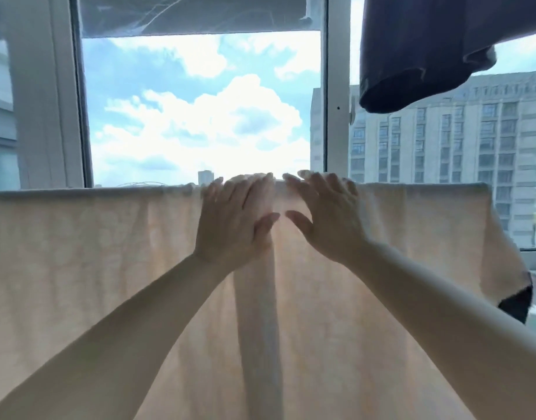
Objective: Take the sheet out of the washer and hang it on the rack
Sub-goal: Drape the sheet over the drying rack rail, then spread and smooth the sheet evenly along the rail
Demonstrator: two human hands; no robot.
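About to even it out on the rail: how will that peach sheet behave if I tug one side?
Probably floppy: the sheet drapes in soft vertical folds. Likely light, since daylight glows through it. It may slide along the rail, as both the left hand and right hand lie open.

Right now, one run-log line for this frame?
stage: hanging | sheet: draped over rack bar | left hand: open, flat on sheet | right hand: open, flat on sheet | dark garment: hanging upper right

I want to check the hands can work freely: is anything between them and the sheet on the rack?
Nothing visible. The left hand and right hand lie with straight fingers at the sheet's top fold. The dark garment hangs higher up, to the right.
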